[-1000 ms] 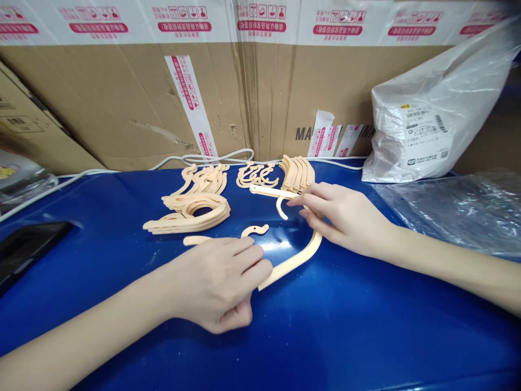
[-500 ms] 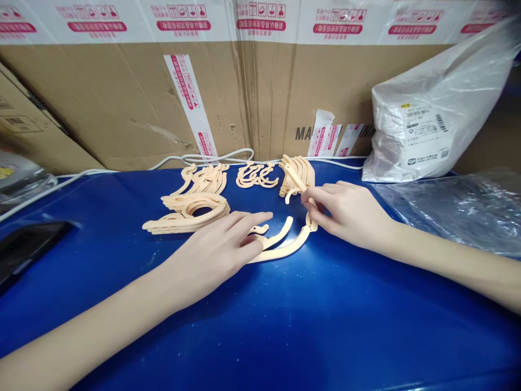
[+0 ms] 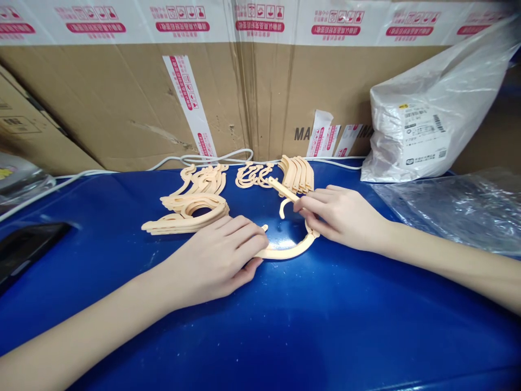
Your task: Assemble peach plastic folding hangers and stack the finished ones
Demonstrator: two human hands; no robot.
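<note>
My left hand point(image 3: 228, 252) is closed around the near end of a curved beige arm point(image 3: 287, 253), which looks like part of a folding clothes hanger. That arm bends up to a joint by my right hand point(image 3: 337, 217). Pinched in my right fingers is a flat beige bar point(image 3: 283, 189), with a small hook point(image 3: 282, 209) sticking out beneath it. My right fingers hide how these parts join. Close behind my left hand lies a stack of beige hanger pieces point(image 3: 185, 222). A small beige tip point(image 3: 265, 228) shows past my left knuckles.
Along the back lie loose beige S-shaped parts point(image 3: 203, 176), hooks point(image 3: 250, 175) and a row of curved arms point(image 3: 299, 171) on the blue tabletop point(image 3: 285, 331). Cardboard boxes point(image 3: 134, 103) stand behind, with a white cable point(image 3: 171, 160), a plastic bag point(image 3: 423, 119) and a dark phone point(image 3: 32, 250) around.
My left fingers, stretched out before, have curled around the curved arm. The bar and hook in my right hand have shifted left and nearer. A shorter curved piece is now hidden.
</note>
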